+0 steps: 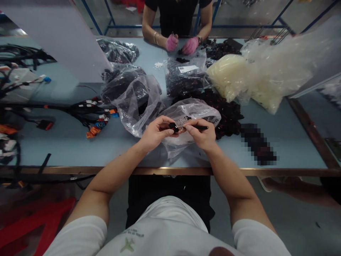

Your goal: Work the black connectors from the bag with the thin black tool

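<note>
Head view. Left hand (pixel 153 136): pinching one small black part (pixel 173 127), centre, seemingly mid-work. Right hand (pixel 204 137): closed on black pen-like tool (pixel 201 127), at the part's three o'clock. Dark heap (pixel 231 119), two-to-three o'clock: finished or pending, cannot tell.

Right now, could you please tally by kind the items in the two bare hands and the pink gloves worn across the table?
Small black part, in the left hand: 1
Pen-like black tool, in the right hand: 1
Pink gloves: 2
Total: 4
</note>
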